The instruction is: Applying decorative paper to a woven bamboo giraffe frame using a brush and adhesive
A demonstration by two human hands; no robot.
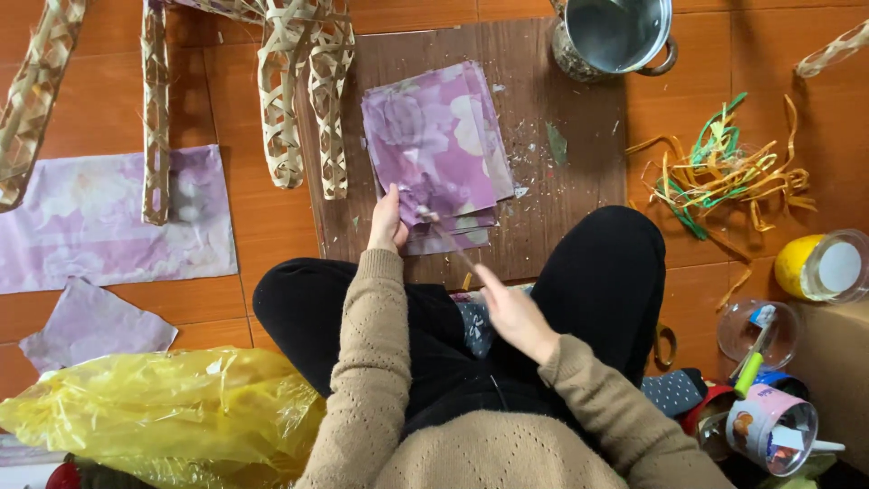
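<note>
Seated cross-legged, you press your left hand (387, 222) on the near edge of a stack of purple floral paper sheets (434, 149) on a brown board (561, 181). Your right hand (511, 312) pinches a thin brush (445, 240), its long axis slanting up-left, tip touching the stack.

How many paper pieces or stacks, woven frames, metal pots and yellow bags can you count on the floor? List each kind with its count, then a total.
Purple paper: 3 (stack, large sheet, small scrap)
Woven frames: 5 partly cropped strips
Metal pot: 1
Yellow bag: 1
Total: 10
</note>
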